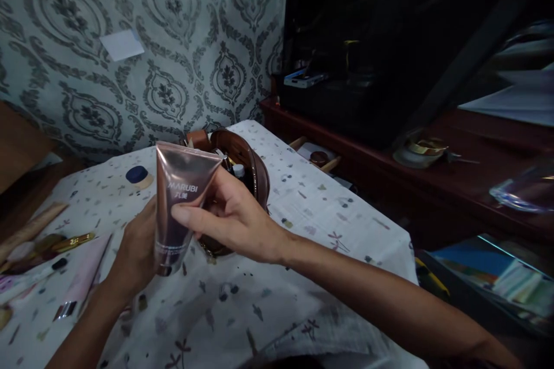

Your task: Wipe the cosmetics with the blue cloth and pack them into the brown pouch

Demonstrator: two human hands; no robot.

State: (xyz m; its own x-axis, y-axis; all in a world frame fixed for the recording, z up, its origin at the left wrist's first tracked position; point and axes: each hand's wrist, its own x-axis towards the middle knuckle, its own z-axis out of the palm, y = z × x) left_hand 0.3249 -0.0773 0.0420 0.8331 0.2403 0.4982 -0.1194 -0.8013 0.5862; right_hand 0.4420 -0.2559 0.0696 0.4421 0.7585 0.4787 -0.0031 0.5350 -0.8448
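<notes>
A shiny rose-brown cosmetic tube (182, 184) marked MARUBI is held up with its small cap pointing down. My right hand (238, 216) is closed on its right side, thumb across the front. Close to the tube's left edge is my left hand (136, 245); its fingers are hidden behind the tube, so their grip does not show. Just beyond both hands stands a brown cosmetic bag (255, 167), unzipped, with dark bottles and a white cap (238, 170) inside. The tube and right hand cover part of the bag.
On the patterned tablecloth (311, 253) lie a blue-lidded jar (137, 174), a pink tube (82, 277) and several cosmetics at left. A dark red cabinet (363, 155) with a partly pulled-out drawer (318, 155) borders the table's right side. Patterned wallpaper (173, 40) is behind.
</notes>
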